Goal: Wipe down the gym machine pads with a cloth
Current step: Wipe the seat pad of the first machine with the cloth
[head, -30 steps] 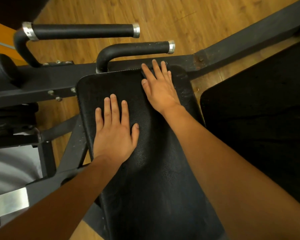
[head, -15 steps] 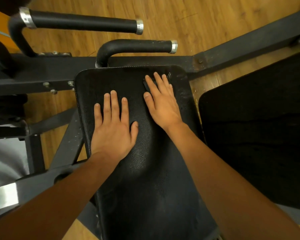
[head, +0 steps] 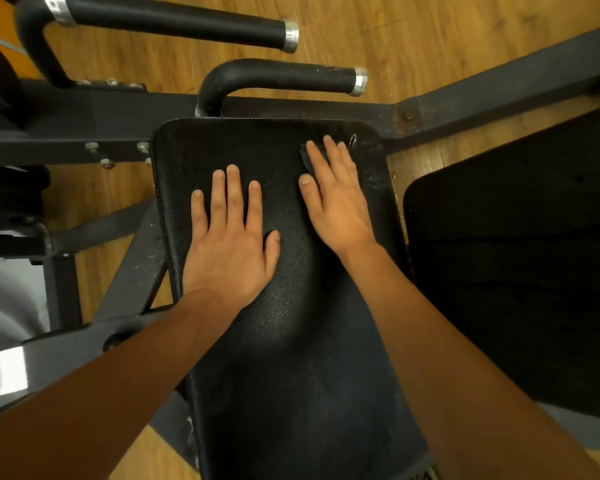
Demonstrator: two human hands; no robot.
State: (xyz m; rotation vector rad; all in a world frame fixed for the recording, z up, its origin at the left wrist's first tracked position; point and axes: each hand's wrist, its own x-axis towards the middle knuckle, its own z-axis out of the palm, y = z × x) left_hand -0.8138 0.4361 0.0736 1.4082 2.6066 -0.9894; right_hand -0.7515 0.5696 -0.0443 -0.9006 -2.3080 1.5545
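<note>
A long black textured pad [head: 291, 341] of the gym machine runs from the frame's bottom to its middle. My left hand [head: 229, 244] lies flat on the pad's left half, fingers straight. My right hand [head: 336, 199] lies flat near the pad's far right corner, pressing a dark cloth [head: 307, 157] against the pad. Only a small edge of the cloth shows past my fingers; the rest is hidden under the hand.
Two black foam-grip handles [head: 281, 76] with silver end caps stick out just beyond the pad's far edge. A black steel frame [head: 465, 98] crosses behind it. A second black pad [head: 516, 254] lies to the right. The floor [head: 430, 26] is wood.
My right hand has slid back from the pad's far edge toward me with the cloth under it. My left hand stays flat in the same spot on the pad.
</note>
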